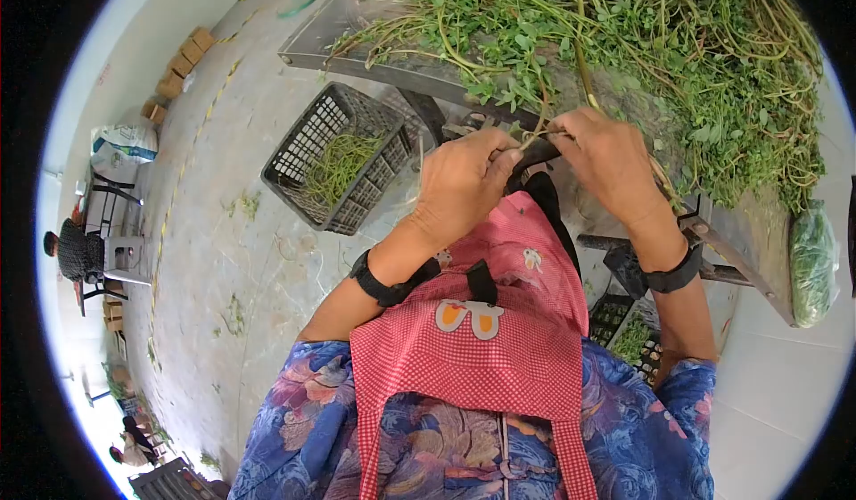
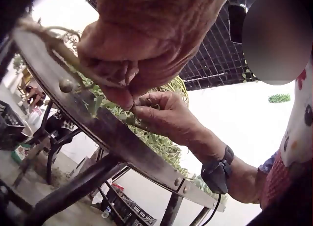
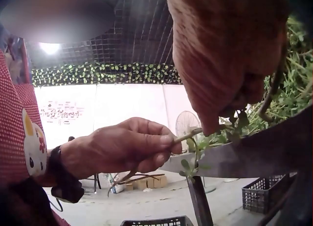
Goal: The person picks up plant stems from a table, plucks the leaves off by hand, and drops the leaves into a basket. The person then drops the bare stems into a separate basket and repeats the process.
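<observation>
Both hands meet over the near edge of the table (image 1: 392, 70), in front of the apron. My left hand (image 1: 464, 179) pinches a thin leafy stem (image 3: 188, 136) between thumb and forefinger. The right hand (image 1: 611, 165) pinches the same stem close beside it, so that a short length spans the fingertips. Small green leaves hang from it in the right wrist view. A longer stalk trails from the left hand (image 3: 127, 142) in that view. Beyond the hands, a large heap of leafy green stems (image 1: 713, 72) covers the tabletop.
A black plastic crate (image 1: 392, 163) with cut green stems stands on the floor to the left. Under the table at right sit dark trays (image 1: 611, 317) with greens. A plastic-wrapped green bundle (image 1: 811, 268) hangs by the table's right corner. Cardboard boxes (image 1: 178, 65) line the far wall.
</observation>
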`<state>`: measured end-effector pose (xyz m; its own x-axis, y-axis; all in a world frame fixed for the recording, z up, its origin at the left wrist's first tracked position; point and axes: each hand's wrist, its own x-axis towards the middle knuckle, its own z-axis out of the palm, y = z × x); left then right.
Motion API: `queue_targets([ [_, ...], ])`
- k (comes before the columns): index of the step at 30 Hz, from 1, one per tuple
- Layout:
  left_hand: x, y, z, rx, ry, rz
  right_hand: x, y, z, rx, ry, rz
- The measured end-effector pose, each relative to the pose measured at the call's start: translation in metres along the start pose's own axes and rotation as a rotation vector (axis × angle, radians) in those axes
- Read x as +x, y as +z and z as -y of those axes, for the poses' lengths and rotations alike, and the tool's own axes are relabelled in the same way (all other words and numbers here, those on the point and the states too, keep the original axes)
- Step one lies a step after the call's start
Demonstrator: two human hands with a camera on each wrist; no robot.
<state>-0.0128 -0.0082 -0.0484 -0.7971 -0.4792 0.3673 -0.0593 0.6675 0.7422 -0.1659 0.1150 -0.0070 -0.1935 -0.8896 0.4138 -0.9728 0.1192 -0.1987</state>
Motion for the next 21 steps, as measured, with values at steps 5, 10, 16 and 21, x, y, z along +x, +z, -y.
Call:
queue_targets([
  [5, -0.004, 0.001, 0.001, -0.058, 0.011, -0.019, 0.005, 0.010, -0.003, -0.098, 0.201, -0.237],
  [10, -0.001, -0.008, 0.000, -0.919, -0.415, 0.056, 0.003, -0.018, 0.014, 0.996, 0.600, -0.214],
  [16, 0.000, -0.016, -0.003, -1.255, -0.570, 0.130, -0.002, 0.021, 0.019, 1.575, 0.590, -0.148],
  [21, -0.002, -0.013, -0.005, -1.379, -0.585, 0.206, 0.001, 0.031, 0.022, 1.641, 0.614, 0.006],
])
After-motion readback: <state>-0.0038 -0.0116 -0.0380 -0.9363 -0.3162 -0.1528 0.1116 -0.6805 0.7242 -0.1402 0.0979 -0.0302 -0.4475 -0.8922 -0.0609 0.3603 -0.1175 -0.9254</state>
